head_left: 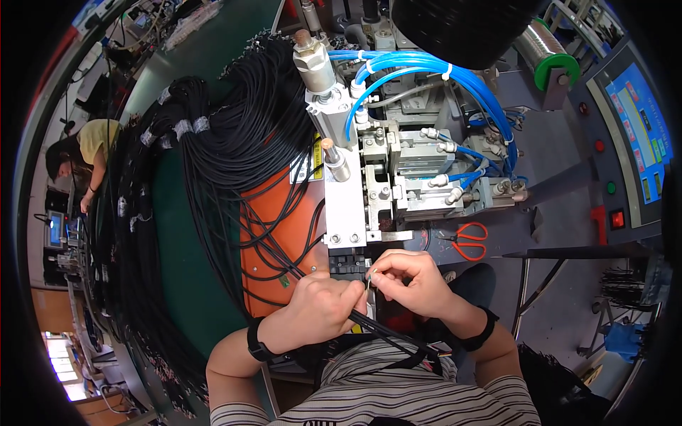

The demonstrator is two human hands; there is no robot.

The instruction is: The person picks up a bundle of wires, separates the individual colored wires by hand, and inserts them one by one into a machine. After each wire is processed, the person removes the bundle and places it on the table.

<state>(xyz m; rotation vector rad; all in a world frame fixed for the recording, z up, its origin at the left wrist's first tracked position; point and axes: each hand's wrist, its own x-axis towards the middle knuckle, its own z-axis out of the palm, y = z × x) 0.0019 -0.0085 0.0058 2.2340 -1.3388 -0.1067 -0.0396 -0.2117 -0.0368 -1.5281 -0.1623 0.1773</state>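
Observation:
My left hand [323,307] is closed around black cables [383,330], whose lengths run from under the fist toward my lap at the lower right. Close beside it, my right hand [413,282] pinches with thumb and forefinger at thin wire ends [369,278], which are too small to make out fully. Both hands are just in front of a dark fixture block [347,264] at the foot of a silver pneumatic machine [345,206]. The two hands nearly touch at the fingertips.
Bundled black cables [241,121] spread over the green table [177,248] and an orange board [273,220]. Red-handled scissors [470,241] lie right of the machine. Blue air tubes [455,71], a wire spool [543,53] and a control screen [639,135] stand beyond. Another person [92,149] is far left.

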